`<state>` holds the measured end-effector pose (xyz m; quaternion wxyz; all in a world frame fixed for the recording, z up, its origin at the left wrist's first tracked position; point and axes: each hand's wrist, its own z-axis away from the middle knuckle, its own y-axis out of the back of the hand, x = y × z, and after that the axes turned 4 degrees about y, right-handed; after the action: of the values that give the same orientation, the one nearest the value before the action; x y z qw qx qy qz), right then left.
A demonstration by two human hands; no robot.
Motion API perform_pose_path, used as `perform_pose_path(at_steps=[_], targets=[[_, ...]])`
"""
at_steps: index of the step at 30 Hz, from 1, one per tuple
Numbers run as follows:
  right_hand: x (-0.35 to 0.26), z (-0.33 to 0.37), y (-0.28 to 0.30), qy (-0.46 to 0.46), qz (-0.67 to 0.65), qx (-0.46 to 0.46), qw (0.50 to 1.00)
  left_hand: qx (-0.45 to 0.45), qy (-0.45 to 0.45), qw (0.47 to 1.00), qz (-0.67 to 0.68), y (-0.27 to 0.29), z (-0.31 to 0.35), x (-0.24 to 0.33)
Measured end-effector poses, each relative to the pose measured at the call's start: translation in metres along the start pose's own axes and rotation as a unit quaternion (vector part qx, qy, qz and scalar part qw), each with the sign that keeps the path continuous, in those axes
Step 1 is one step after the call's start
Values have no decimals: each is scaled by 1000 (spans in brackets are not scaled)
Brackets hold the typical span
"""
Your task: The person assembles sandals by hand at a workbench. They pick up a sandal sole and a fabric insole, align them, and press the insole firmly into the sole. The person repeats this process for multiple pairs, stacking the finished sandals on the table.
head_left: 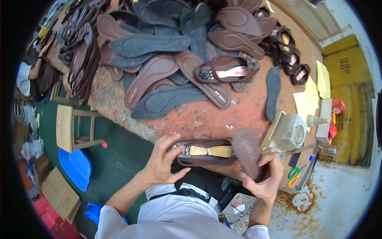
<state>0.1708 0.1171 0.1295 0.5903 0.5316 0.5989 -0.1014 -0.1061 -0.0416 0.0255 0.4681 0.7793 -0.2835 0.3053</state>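
Observation:
My left hand (162, 162) grips the toe end of a brown sandal (207, 152) that has a tan inner strip and a beaded strap. My right hand (264, 175) holds the sandal's heel end, where a brown sole (247, 149) bends upward, and also pinches a thin brush (296, 151) whose handle points right. The sandal hangs just over the near edge of the worn red worktable (203, 117).
A heap of brown and grey soles (159, 59) and finished sandals (229, 69) covers the table's far half. At the right stand a white glue container (289, 133), a squeeze bottle (316, 120), yellow paper (308, 99) and green-handled scissors (294, 175). A wooden stool (69, 127) stands on the left floor.

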Motion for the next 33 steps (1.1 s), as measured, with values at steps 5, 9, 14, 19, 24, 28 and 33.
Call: perform_pose_path(at_steps=[5,9,14,19,24,28,33], targets=[[21,-14,-12,47,175,-219,959,68,352,913,195,2,3,6],[27,-24,-44,64,162,-254,951,65,397,898,177,-6,-6,3],[28,-34,-73,88,131,-274,949,52,398,900,170,-5,-4,1],[29,-35,-87,92,138,-267,949,52,395,898,188,-6,-3,-1],[29,-32,-95,104,182,-260,943,38,367,914,168,-10,-4,-3],[26,-31,-98,103,194,-266,939,27,381,914,133,-13,-6,-2],[21,-28,-94,65,224,-255,939,9,367,927,73,-13,-7,1]])
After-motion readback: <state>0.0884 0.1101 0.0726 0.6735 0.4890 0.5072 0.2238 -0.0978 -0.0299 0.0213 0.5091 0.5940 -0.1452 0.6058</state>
